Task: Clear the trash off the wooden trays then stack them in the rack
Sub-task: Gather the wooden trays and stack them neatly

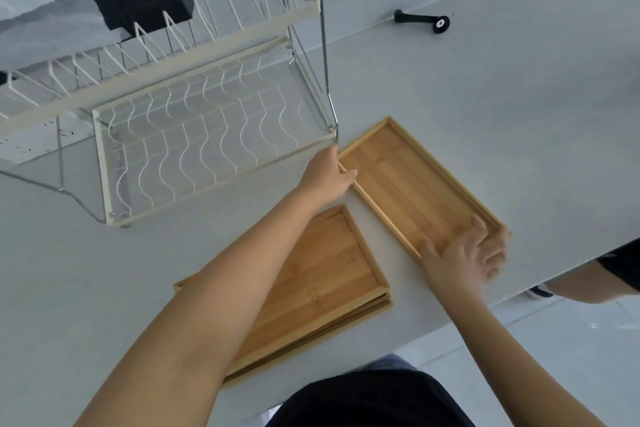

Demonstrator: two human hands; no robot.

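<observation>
Head view. Hands, two, bare, both on one tray. Left hand (329, 177): curled over the far short end of the rectangular light-wood bamboo tray (415, 184), fingers wrapped on the rim, close beside the rack's near corner. Right hand (464, 253): fingers spread and laid over the near short end of the same tray, thumb on the outer side; slightly blurred, so how firm the grip is cannot be told.

Tray, held: lies flat on the pale grey table (519, 97), interior bare, no trash visible on it.

Stack of matching wooden trays (322, 288): just beside the held tray, nearer the person, partly hidden by the left forearm; top tray likewise bare.

White wire two-tier dish rack (207, 135): on the table to the left, lower tier with wavy wire slots, no trays in it.

Black roller-like tool (422, 20): far side of the table, well apart.

Step, judged: clearing appears done; racking of the first tray is in hand. Next move calls for lifting the tray by both ends, tipping it on edge and guiding it between the wires, clear of the rack's metal upright.
</observation>
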